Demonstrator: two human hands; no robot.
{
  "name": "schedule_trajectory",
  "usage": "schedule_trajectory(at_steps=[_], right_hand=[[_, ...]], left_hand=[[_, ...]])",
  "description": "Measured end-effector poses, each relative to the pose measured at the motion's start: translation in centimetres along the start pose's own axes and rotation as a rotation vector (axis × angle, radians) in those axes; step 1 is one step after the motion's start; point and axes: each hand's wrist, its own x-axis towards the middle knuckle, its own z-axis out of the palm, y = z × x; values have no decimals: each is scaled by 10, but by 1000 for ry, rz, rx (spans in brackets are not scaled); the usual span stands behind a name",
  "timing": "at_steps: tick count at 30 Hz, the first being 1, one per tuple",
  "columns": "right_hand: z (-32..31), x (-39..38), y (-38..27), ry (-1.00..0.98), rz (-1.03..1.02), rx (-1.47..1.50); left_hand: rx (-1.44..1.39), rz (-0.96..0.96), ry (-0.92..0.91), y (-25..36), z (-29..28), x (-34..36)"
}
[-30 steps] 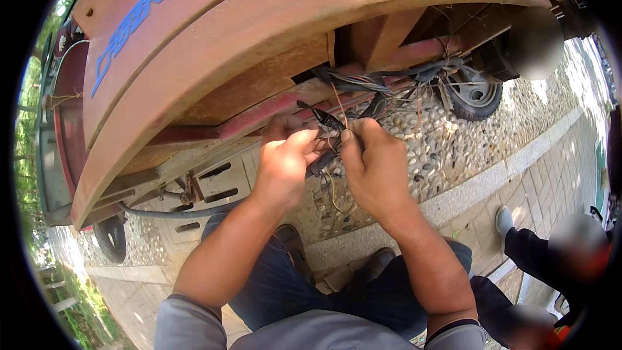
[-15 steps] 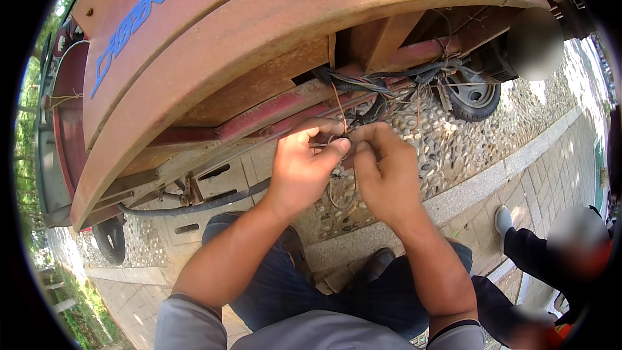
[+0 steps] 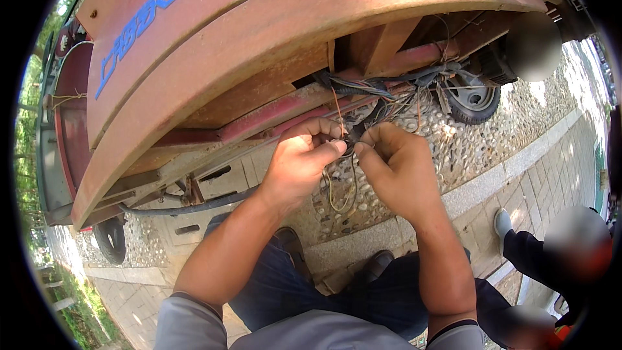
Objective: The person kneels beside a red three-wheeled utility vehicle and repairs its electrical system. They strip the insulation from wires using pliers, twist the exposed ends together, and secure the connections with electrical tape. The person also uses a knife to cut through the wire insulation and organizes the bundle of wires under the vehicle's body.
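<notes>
Both my hands are pinched close together below the rusty red body panel point(image 3: 272, 52) of a vehicle. My left hand point(image 3: 303, 159) grips thin electrical wire between thumb and forefinger, with an orange wire point(image 3: 337, 105) running up from its fingertips. My right hand point(image 3: 398, 165) pinches at the same small dark spot, also on wire; the exact joint between the fingertips is too small to make out. A loop of pale yellow wire point(image 3: 332, 196) hangs beneath the fingers. Behind them a bundle of coloured wires point(image 3: 369, 84) droops from the frame.
A small wheel point(image 3: 474, 98) stands at the right under the vehicle, another tyre point(image 3: 109, 241) at the lower left. A black hose point(image 3: 188, 205) runs low along the left. Pebbled paving point(image 3: 447, 149) lies beneath. Another person's dark trouser leg point(image 3: 528, 246) is close on my right.
My right hand has shifted slightly right, opening a small gap between the two hands. More of the dangling wire loop shows beneath them.
</notes>
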Motion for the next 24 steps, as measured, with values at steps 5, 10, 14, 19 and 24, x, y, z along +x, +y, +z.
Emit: schedule_trajectory(at_steps=[5,10,14,19,24], right_hand=[[-4,-3,-8,-104,89,157],[10,-7,-7,-110,49,251],[3,-11,-29,-176,55,265],[-13,-3,-17,-64,145,400],[9,0,1,-77,111,392]], left_hand=[[45,115,71,-10,5,0],[415,420,193,-27,17,-5],[346,426,266,-22,23,-11],[164,219,257,-9,17,-13],[144,227,264,-7,18,-14]])
